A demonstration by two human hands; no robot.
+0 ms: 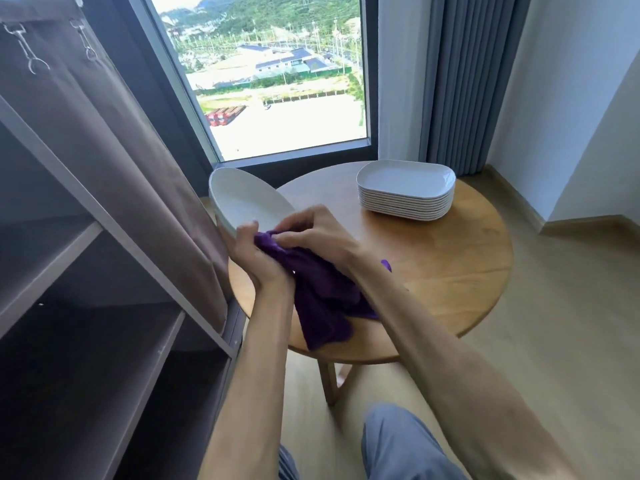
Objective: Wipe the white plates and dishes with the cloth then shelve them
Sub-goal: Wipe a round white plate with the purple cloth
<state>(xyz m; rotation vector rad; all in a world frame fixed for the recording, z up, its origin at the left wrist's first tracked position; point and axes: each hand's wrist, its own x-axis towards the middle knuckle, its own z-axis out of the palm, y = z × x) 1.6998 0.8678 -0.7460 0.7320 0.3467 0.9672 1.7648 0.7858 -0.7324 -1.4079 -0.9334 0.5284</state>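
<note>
Above the near left edge of a round wooden bench [433,271], the left hand [254,252] grips a tilted oval white dish [246,199] by its near rim, presumably to steady it, while the right hand [315,233] pinches a purple cloth [318,292] against that rim to wipe it.

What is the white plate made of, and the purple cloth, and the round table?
The white plate looks like glazed ceramic or melamine: smooth with a soft sheen; I cannot tell which. The purple cloth looks like soft, fuzzy microfibre, hanging in folds. The round table looks like wood: warm brown with visible grain.
</note>
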